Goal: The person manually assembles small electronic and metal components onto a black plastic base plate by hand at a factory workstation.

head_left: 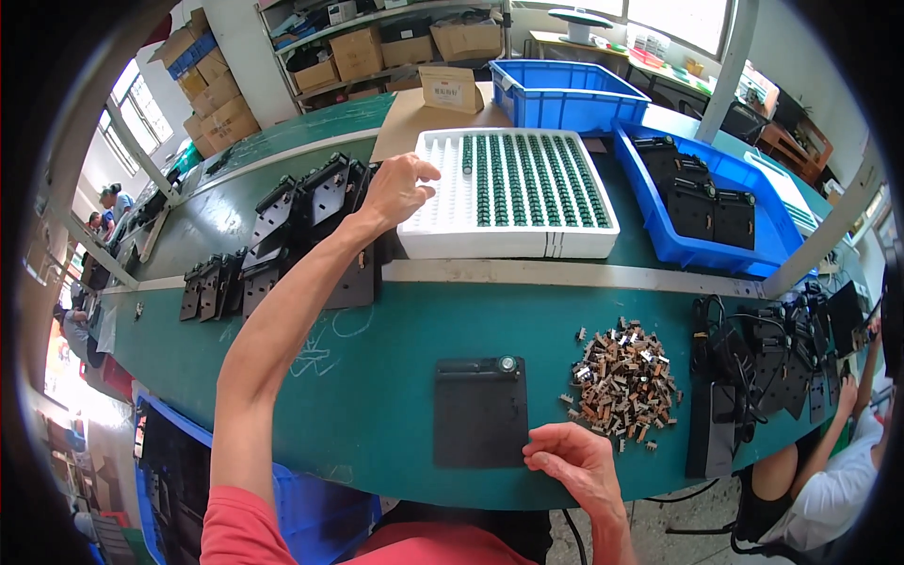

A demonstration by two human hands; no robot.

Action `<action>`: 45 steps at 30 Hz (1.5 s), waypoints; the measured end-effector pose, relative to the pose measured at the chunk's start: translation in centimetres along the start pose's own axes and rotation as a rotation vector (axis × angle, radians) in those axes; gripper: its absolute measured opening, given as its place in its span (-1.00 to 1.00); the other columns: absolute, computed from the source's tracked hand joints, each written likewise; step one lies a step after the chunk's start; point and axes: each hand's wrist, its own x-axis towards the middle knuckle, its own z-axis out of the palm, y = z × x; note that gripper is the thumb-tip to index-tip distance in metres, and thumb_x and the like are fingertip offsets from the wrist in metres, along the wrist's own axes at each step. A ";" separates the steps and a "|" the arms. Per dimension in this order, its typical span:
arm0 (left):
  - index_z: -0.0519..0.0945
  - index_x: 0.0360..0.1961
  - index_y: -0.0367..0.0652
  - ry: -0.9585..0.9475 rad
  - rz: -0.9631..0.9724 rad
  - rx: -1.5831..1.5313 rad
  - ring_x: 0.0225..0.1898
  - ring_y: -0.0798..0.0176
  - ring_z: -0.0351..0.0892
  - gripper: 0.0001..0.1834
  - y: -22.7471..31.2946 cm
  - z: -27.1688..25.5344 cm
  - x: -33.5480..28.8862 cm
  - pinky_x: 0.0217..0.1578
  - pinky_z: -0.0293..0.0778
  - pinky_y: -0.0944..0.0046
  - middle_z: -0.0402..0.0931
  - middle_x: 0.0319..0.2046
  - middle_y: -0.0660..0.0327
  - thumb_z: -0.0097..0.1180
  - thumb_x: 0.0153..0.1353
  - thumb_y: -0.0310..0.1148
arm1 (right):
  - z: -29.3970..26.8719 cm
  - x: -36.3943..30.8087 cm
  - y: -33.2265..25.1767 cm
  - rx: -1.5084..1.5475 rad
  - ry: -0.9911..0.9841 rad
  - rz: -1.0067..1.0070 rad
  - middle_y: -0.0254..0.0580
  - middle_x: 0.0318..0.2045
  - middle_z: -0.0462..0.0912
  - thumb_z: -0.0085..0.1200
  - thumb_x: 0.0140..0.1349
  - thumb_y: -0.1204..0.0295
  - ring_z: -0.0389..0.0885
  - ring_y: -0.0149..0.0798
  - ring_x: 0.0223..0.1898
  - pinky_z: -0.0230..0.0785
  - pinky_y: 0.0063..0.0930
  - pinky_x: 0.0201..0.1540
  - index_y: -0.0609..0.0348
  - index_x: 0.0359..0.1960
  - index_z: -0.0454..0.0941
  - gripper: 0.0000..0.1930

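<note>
My left hand point(400, 191) is over the left side of a white foam tray point(508, 247), its fingers bent and slightly apart, with nothing visible between them. Rows of small dark green cylindrical parts point(537, 179) fill the tray's middle and right; its left columns show bare white pegs or holes. In front of me a flat black square plate point(480, 419) lies on the green table, a round silvery piece at its top right corner. My right hand point(576, 461) pinches the plate's lower right edge between thumb and fingers.
A heap of small metal-and-brown switch-like parts point(626, 386) lies right of the plate. Black plates point(311, 207) stand stacked at left; more lie in a blue tray point(678, 247) at right. Black cabled units point(734, 377) sit at the right edge. A blue crate point(565, 99) stands behind.
</note>
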 end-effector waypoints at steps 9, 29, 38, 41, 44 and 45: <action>0.67 -0.25 -0.25 -0.264 0.326 -0.351 -0.20 0.14 0.56 -0.73 12.1 2.4 -4.2 -0.17 0.47 0.20 0.57 -0.28 0.14 0.26 -0.07 -0.61 | 0.1 0.4 0.4 -0.185 0.000 -0.202 -0.22 -0.30 0.65 0.10 0.20 0.67 0.66 -0.38 -0.24 0.52 -0.55 -0.24 0.29 -0.08 0.55 -0.76; 0.67 -0.31 -0.30 -0.419 0.264 -0.306 -0.26 -0.05 0.56 -0.77 17.8 11.0 -6.8 -0.18 0.47 0.13 0.55 -0.34 0.03 0.24 -0.09 -0.58 | 0.8 0.2 1.4 -0.525 0.057 -0.520 -0.12 -0.33 0.63 0.11 0.14 0.73 0.66 -0.32 -0.35 0.54 -0.53 -0.33 0.33 -0.17 0.58 -0.79; 0.67 -0.37 -0.28 -0.505 0.015 -0.664 -0.36 0.44 0.57 -0.87 18.0 3.6 -9.3 -0.35 0.47 0.40 0.64 -0.39 0.22 0.18 0.01 -0.61 | 0.8 0.0 1.8 -0.389 0.123 -0.428 -0.18 -0.36 0.62 0.13 0.14 0.67 0.62 -0.33 -0.43 0.48 -0.51 -0.39 0.28 -0.15 0.56 -0.78; 0.68 -0.33 -0.29 -0.578 -0.030 -0.900 -0.36 0.42 0.61 -0.86 18.7 0.9 -12.3 -0.32 0.52 0.41 0.66 -0.41 0.20 0.18 0.05 -0.63 | 0.9 -0.1 1.9 -0.223 0.146 -0.360 -0.22 -0.33 0.66 0.16 0.17 0.62 0.63 -0.44 -0.39 0.51 -0.58 -0.37 0.26 -0.09 0.56 -0.75; 0.64 -0.33 -0.31 -0.624 -0.183 -1.000 -0.34 0.44 0.60 -0.88 18.8 0.8 -15.9 -0.29 0.54 0.42 0.63 -0.45 0.24 0.19 0.05 -0.64 | 1.3 0.1 1.7 -0.087 0.151 -0.343 -0.19 -0.32 0.68 0.17 0.20 0.57 0.63 -0.47 -0.34 0.52 -0.60 -0.33 0.29 -0.08 0.55 -0.75; 0.63 -0.33 -0.31 -0.617 -0.212 -1.043 -0.35 0.44 0.60 -0.89 19.0 0.6 -16.6 -0.28 0.55 0.41 0.61 -0.45 0.27 0.19 0.07 -0.63 | 1.5 0.0 1.3 -0.028 0.145 -0.291 -0.19 -0.32 0.68 0.16 0.22 0.56 0.64 -0.46 -0.34 0.53 -0.60 -0.32 0.31 -0.09 0.55 -0.77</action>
